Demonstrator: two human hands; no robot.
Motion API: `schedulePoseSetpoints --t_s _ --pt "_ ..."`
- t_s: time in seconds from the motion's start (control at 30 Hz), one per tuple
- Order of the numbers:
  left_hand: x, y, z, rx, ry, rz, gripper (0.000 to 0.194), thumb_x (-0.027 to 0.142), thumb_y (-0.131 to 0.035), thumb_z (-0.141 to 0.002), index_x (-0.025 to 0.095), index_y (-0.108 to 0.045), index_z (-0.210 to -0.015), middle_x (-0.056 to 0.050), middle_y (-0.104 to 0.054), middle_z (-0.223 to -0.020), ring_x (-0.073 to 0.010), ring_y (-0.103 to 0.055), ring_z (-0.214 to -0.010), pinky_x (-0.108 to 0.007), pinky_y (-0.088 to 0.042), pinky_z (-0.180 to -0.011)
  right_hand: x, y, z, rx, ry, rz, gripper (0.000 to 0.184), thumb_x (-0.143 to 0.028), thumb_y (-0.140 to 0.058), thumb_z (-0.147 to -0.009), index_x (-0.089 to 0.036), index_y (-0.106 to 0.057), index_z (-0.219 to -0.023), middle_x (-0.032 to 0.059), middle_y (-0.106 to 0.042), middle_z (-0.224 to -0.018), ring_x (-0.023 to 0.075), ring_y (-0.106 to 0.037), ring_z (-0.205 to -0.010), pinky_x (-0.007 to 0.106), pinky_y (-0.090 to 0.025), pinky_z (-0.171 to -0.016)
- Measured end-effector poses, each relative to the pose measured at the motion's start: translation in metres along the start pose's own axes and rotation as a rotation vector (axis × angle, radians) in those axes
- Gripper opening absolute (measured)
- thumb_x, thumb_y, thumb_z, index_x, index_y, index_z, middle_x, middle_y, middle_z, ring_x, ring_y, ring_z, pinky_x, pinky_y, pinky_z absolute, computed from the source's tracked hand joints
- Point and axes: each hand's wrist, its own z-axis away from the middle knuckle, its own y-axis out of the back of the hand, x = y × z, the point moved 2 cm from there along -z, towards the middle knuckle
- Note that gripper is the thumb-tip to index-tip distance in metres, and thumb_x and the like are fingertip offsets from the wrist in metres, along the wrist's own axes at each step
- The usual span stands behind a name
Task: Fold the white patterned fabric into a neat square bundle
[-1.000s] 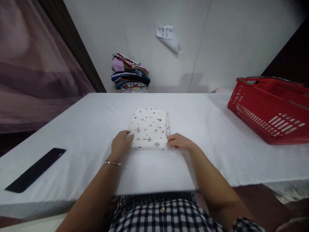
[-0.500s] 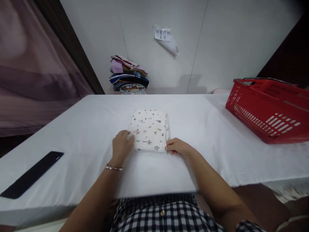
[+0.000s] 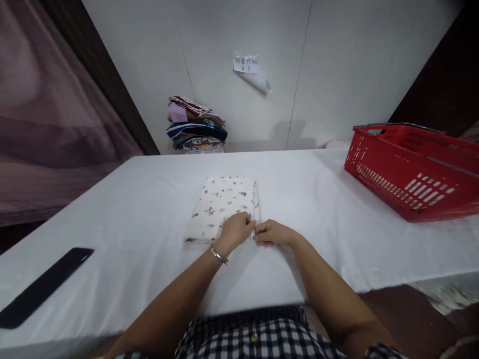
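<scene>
Viewed by me through the head camera: one table with a smooth white cover, bearing the folded cloth, which I take as landmark. Beyond the cloth, a pale panelled wall with vertical seams; on it, higher than the cloth, one handwritten paper sign, its lower part curling. Well to the cloth's left, a mauve curtain beside a dark upright strip. Beyond the cloth and slightly left, one stack of folded fabrics, mixed colours. Well to the cloth's right, one red basket, slotted sides, metal handle. Left of the cloth and nearer me, one flat black object, lying aslant. On the near side of the cloth, a black-and-white checked shirt. Obstruction: my left hand, bracelet at its wrist, crosses the cloth's near right part and hides some print. Cloth: off-white, small plant and palm motifs, layers showing along its right edge, left side slanting out to the near left corner. Grip: left fingers drawn narrow at the near right corner; right hand curled just beside it, fingertips close together; whether either pinches fabric, I cannot tell.
</scene>
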Motion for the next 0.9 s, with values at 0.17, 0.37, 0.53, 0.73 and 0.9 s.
schedulePoseSetpoints --t_s 0.17,0.37,0.53,0.73,0.9 --pt "-0.006 -0.001 -0.006 -0.009 -0.015 0.011 0.019 0.030 -0.046 -0.081 0.020 -0.056 -0.068 -0.002 -0.063 -0.071 -0.0150 -0.054 -0.065 -0.026 -0.030 -0.055 -0.005 0.000 0.004 -0.049 0.042 0.064 0.024 -0.030 -0.057 -0.072 -0.018 -0.045 -0.056 -0.0043 -0.057 -0.059 0.0059 -0.042 -0.046 0.019 -0.035 -0.047" --pt "-0.002 -0.002 -0.006 -0.012 -0.033 0.018 0.023 0.031 -0.041 -0.084 0.020 -0.054 -0.069 -0.002 -0.063 -0.072 -0.0152 -0.054 -0.066 -0.026 -0.031 -0.057 -0.003 -0.002 0.002 -0.042 0.053 0.064 0.018 -0.028 -0.053 -0.073 -0.018 -0.049 -0.058 -0.0036 -0.058 -0.058 0.0067 -0.042 -0.044 0.020 -0.036 -0.046" --pt "0.004 -0.005 -0.003 -0.017 -0.026 -0.028 0.025 0.033 -0.040 -0.085 0.020 -0.056 -0.071 -0.003 -0.064 -0.074 -0.0165 -0.056 -0.070 -0.027 -0.034 -0.060 -0.002 -0.002 0.003 -0.070 0.067 0.049 0.016 -0.025 -0.053 -0.073 -0.018 -0.051 -0.060 -0.0027 -0.059 -0.059 0.0068 -0.044 -0.045 0.020 -0.035 -0.046" --pt "0.004 -0.003 -0.011 -0.035 0.045 -0.099 0.027 0.046 -0.052 -0.076 0.020 -0.059 -0.074 -0.006 -0.065 -0.075 -0.0212 -0.059 -0.071 -0.029 -0.037 -0.060 -0.001 -0.001 0.002 -0.047 0.062 0.074 0.016 -0.027 -0.054 -0.074 -0.017 -0.054 -0.061 -0.0029 -0.061 -0.061 0.0060 -0.044 -0.044 0.020 -0.037 -0.046" --pt "0.001 -0.003 -0.018 -0.078 0.066 -0.089 0.023 0.040 -0.050 -0.076 0.020 -0.059 -0.072 -0.006 -0.065 -0.073 -0.0194 -0.059 -0.069 -0.026 -0.034 -0.057 -0.003 0.010 0.003 0.105 0.052 -0.032 0.013 -0.023 -0.057 -0.074 -0.017 -0.066 -0.081 -0.0025 -0.063 -0.066 0.0048 -0.044 -0.044 0.019 -0.035 -0.044"
